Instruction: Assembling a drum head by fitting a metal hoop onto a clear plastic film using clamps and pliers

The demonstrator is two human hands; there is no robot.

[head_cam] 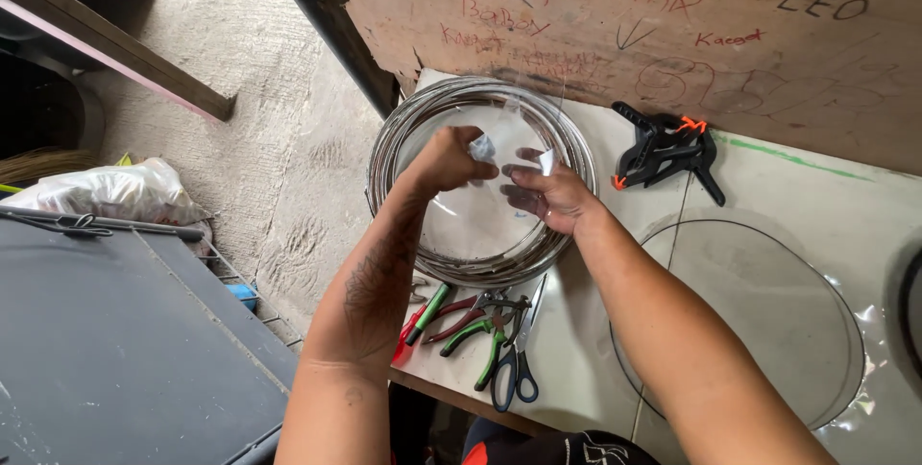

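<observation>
Clear plastic film point(485, 150) pinched by both hands above the wire coil point(403, 129).
Left hand point(449, 159) and right hand point(549, 194) each clamp it; keeping the grip even would likely avoid creases.

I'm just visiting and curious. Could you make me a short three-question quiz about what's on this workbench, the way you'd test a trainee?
1. True or false: both hands, the left hand and the right hand, are over the coil of silver wire.
2. Which lies nearest the table's front edge? A) black spring clamps B) scissors C) the coil
3. Fill in: the pliers beside the scissors have red and ____ handles.

Key:
1. True; together they pinch a piece of clear plastic.
2. B.
3. Green.
</observation>
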